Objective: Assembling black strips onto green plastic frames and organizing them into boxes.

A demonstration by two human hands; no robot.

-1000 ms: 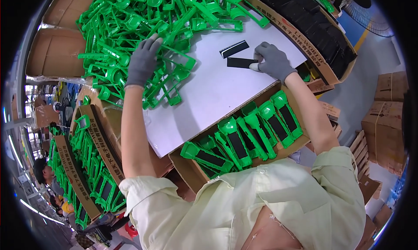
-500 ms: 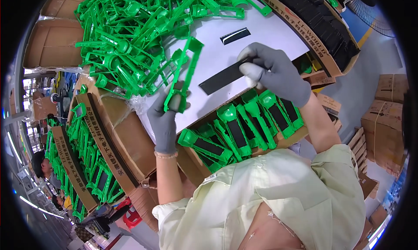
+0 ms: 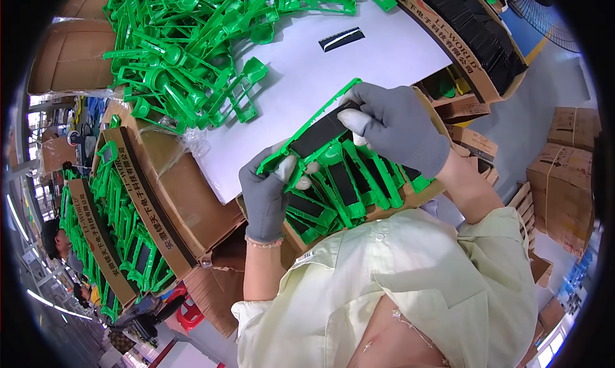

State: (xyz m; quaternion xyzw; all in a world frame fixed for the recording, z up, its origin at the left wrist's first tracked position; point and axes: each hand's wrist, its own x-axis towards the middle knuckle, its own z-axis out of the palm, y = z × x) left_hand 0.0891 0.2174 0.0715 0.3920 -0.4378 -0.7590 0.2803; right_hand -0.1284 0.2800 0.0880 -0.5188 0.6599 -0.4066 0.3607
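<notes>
My left hand (image 3: pixel 266 190), in a grey glove, grips one end of a green plastic frame (image 3: pixel 271 161). A flat black strip (image 3: pixel 319 133) lies along the inside of that frame. My right hand (image 3: pixel 398 123), also gloved, pinches the strip's far right end at the frame's other end. Whether the strip is fully seated cannot be told. Just below both hands, an open box holds several green frames (image 3: pixel 357 209) with black strips in them. Another black strip (image 3: pixel 341 40) with a shiny white streak lies on the white tabletop (image 3: pixel 291 70).
A large heap of green frames (image 3: pixel 170 60) covers the table's far left. At the far right stands a carton of black strips (image 3: pixel 477 31). Cartons of green frames (image 3: pixel 138 240) stand on the left. Brown boxes (image 3: pixel 564 188) and a fan (image 3: pixel 544 18) are on the right.
The green frame and the black strip, held apart before, have come together. My left hand moved right and down, turning the frame; the strip now lies along it.
</notes>
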